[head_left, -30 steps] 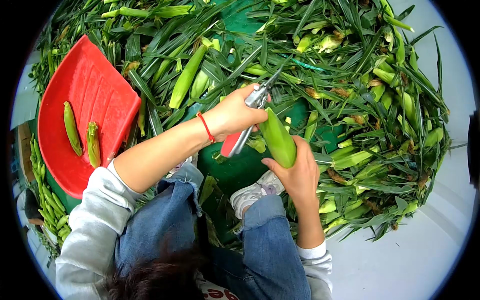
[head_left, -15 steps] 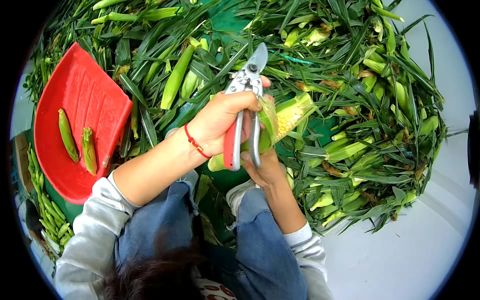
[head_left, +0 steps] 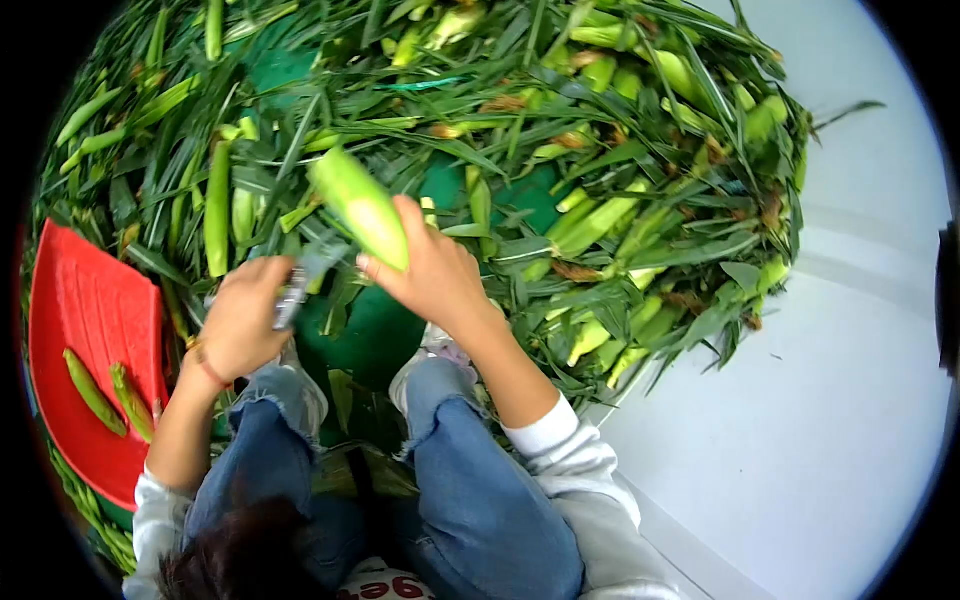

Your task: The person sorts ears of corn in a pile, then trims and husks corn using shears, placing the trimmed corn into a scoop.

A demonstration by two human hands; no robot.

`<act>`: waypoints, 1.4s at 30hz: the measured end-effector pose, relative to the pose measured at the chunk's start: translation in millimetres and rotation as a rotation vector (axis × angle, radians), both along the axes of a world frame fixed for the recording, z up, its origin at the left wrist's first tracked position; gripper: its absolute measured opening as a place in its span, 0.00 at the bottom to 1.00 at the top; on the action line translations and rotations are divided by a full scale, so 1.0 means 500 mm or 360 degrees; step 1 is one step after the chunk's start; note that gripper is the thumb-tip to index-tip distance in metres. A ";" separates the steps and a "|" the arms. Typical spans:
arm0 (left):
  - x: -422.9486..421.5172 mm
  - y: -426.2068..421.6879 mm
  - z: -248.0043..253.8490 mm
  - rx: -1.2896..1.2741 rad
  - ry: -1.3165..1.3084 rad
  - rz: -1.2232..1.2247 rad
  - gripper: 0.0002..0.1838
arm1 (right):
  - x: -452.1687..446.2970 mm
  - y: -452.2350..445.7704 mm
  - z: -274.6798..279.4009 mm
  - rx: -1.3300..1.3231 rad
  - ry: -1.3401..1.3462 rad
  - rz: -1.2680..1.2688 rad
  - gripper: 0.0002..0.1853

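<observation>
Left hand (head_left: 245, 315) — curled round silver metal pruning shears (head_left: 290, 298), blurred; right hand (head_left: 440, 278) — clasping elongated bright-green corn ear (head_left: 352, 200).

Bright, with apparent motion blur.

Red scoop (head_left: 112, 310) at left, teal strand (head_left: 425, 85) among strewn leaves (head_left: 465, 152), pale surface (head_left: 800, 440) at right

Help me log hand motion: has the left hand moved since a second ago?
Yes. Judged against the red scoop, the left hand has moved left, closer to it.
</observation>
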State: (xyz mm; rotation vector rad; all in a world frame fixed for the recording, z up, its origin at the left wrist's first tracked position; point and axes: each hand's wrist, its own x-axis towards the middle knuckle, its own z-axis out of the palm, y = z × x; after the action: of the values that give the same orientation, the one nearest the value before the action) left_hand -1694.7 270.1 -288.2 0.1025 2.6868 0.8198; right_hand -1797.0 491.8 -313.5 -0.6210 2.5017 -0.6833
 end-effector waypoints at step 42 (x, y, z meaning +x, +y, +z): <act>0.035 -0.103 0.057 0.1125 0.0204 0.1117 0.35 | -0.197 0.477 -0.057 0.1259 0.0705 -0.1455 0.37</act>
State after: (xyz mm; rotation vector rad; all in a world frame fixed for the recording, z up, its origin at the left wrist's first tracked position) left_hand -1677.5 218.6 -259.8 -0.6761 2.3943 1.9913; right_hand -1895.4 730.5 -342.0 0.7744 3.0803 0.2660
